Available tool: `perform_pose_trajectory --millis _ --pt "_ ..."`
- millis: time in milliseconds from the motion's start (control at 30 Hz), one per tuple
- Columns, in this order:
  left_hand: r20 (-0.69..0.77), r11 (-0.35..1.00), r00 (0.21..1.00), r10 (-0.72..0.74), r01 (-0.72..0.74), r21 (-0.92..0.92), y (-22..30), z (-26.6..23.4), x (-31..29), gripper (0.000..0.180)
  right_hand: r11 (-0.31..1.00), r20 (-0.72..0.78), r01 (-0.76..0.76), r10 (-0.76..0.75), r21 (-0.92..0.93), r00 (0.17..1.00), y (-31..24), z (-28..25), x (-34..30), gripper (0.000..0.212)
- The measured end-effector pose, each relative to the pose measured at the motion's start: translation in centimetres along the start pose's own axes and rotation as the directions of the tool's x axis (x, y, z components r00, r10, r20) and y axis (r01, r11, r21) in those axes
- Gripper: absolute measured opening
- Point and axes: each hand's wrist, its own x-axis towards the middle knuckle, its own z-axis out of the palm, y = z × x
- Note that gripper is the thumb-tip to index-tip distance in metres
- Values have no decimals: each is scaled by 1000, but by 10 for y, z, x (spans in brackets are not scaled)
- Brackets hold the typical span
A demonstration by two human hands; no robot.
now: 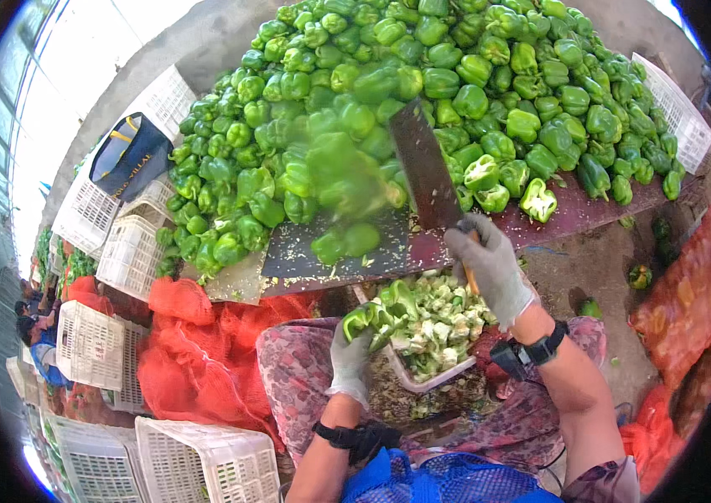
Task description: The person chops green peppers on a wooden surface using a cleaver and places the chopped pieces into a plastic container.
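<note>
Green, glossy, cut-open bell pepper (pixel 362 319) rests grasped in our gloved left hand (pixel 350 359) by the white plastic tray (pixel 433 383); our gloved right hand (pixel 494 261) grips the broad metal cleaver (pixel 425 172) (seemingly wooden-handled). We judge the pepper light, crisp, slick, crackable: best cupped around its outer walls.

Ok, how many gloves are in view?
2: one on the left hand, holding cut pepper; one on the right hand, gripping the cleaver. Others may be hidden on the people far left.
</note>
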Motion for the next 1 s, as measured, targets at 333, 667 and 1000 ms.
perform_pose_trajectory --millis 333,667,1000 --pt "-46 995 995 93 -94 -23 11 11 -7 37 961 272 13 64 -275 960 37 31 -67 48" --pt "-105 966 962 254 -247 73 7 0 2 34 961 305 -67 151 -269 940 56 32 -70 49" --pt "87 983 983 163 -169 74 14 8 -9 38 944 353 -301 329 -133 876 68 31 -56 43"
